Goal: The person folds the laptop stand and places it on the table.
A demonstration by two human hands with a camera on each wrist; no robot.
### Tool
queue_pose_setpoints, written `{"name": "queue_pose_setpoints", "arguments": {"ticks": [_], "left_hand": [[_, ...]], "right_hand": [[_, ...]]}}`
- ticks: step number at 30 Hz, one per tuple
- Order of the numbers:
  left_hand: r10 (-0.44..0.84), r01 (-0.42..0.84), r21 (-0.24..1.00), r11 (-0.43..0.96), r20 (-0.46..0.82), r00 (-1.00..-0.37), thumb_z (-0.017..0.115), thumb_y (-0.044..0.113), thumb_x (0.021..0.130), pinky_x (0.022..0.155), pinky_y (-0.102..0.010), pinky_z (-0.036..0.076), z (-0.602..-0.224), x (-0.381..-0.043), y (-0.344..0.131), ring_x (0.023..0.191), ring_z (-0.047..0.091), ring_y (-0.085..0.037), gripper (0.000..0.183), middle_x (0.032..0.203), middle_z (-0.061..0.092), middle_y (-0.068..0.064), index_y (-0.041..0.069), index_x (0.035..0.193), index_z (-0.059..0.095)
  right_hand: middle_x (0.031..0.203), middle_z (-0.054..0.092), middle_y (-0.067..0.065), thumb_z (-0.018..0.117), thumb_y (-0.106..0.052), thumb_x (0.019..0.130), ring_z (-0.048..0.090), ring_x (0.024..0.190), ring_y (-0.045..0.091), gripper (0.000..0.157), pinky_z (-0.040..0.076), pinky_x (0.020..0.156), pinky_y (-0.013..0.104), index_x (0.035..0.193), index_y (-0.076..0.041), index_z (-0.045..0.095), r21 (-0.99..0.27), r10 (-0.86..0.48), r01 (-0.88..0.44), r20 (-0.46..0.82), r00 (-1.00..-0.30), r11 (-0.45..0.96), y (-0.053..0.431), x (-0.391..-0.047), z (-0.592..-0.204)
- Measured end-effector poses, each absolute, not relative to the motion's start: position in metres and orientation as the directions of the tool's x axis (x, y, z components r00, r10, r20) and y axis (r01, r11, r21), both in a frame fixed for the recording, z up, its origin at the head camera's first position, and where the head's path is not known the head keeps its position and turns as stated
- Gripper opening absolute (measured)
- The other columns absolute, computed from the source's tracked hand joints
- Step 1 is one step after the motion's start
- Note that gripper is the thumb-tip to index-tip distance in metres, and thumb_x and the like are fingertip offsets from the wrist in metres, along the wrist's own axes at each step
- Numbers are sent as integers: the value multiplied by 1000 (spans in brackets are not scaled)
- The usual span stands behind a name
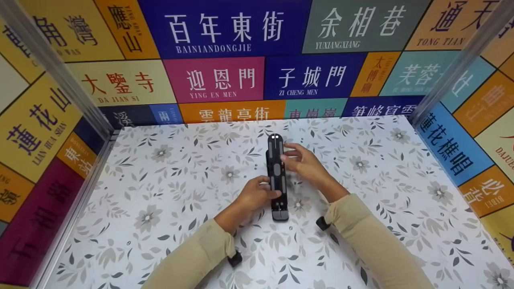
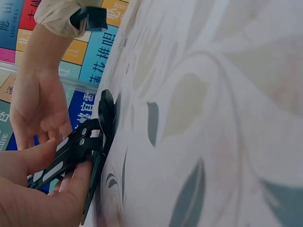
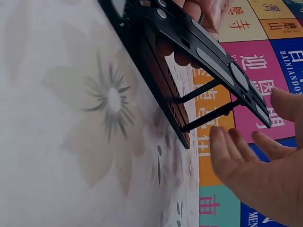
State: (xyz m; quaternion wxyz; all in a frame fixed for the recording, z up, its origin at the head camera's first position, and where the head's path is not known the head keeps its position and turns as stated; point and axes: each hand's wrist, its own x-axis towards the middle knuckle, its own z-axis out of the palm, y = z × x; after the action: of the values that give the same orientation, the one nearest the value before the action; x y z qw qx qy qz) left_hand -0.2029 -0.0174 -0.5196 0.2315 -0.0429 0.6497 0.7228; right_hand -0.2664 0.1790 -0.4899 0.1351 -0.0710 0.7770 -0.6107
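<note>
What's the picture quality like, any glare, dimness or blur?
Head view: bright, with small glints on the top rivets of the folding stand; left wrist view: dimmer, nearest printed leaves soft; right wrist view: large printed flower blurry, the folding stand's edges crisper.

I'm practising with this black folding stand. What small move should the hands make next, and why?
Perhaps the right hand should grip the raised end of the black stand to steady it. It curves around that end without a clear hold, while the left hand pinches the stand nearer the person and struts prop that raised end up.
</note>
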Motion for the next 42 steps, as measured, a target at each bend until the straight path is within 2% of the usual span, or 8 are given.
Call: {"name": "queue_pose_setpoints", "arguments": {"ticks": [2,5,11,16,23,28,34,42], "left_hand": [[272,-387,921,-49,-360,-892,75,-1,87,88,-37,60,-519,-203,-15,96,74,-25,42,110,74,-18,-1,126,58],[257,-372,926,-57,-347,-902,75,1,88,87,-36,60,-521,-203,-10,95,74,-25,42,111,74,-19,-2,126,59],[232,-360,930,-79,-334,-914,73,-1,88,86,-35,59,-528,-200,-5,94,74,-24,43,112,74,-20,-3,129,61],[245,-389,916,-101,-356,-902,72,-4,89,83,-36,62,-528,-200,-4,90,75,-24,34,106,76,-19,-4,123,67],[245,-421,903,-87,-390,-887,74,-3,89,82,-40,63,-527,-202,-5,91,76,-26,25,105,77,-20,-4,114,70],[243,-418,907,-48,-395,-886,75,-1,88,81,-38,63,-528,-203,-6,91,76,-25,23,104,77,-20,-3,111,71],[250,-399,917,-22,-381,-890,74,-2,88,79,-37,64,-526,-203,-11,88,76,-24,18,98,78,-17,-3,106,74],[291,-366,928,69,-370,-882,74,-1,88,76,-34,63,-524,-207,-26,82,76,-21,16,91,79,-14,-1,104,76]], "right_hand": [[145,56,20,67,-33,100,60,127,34,62,53,105,49,155,-17,43,-980,-259,73,-120,-958,184,174,-274,-487],[142,60,16,65,-34,101,63,124,29,58,53,106,50,154,-24,45,-983,-245,62,-105,-964,176,167,-283,-483],[129,70,11,62,-34,103,68,97,21,48,57,84,41,149,-40,50,-979,-244,19,-70,-967,204,157,-301,-478],[120,72,15,63,-25,102,72,92,22,42,62,76,35,143,-34,59,-990,-271,13,-51,-961,142,154,-310,-479],[101,76,16,67,-19,100,72,78,20,38,63,67,35,137,-27,66,-988,-291,-34,-13,-957,154,156,-315,-481],[101,76,15,68,-19,99,74,81,21,36,64,70,39,134,-27,68,-988,-282,-7,-37,-959,155,157,-315,-479],[100,77,15,68,-20,100,74,81,22,33,63,73,44,131,-28,69,-975,-249,-37,-20,-968,220,155,-313,-479],[99,78,15,68,-19,99,75,78,23,30,64,65,38,128,-30,71,-954,-159,-40,-8,-987,296,155,-305,-478]]}}
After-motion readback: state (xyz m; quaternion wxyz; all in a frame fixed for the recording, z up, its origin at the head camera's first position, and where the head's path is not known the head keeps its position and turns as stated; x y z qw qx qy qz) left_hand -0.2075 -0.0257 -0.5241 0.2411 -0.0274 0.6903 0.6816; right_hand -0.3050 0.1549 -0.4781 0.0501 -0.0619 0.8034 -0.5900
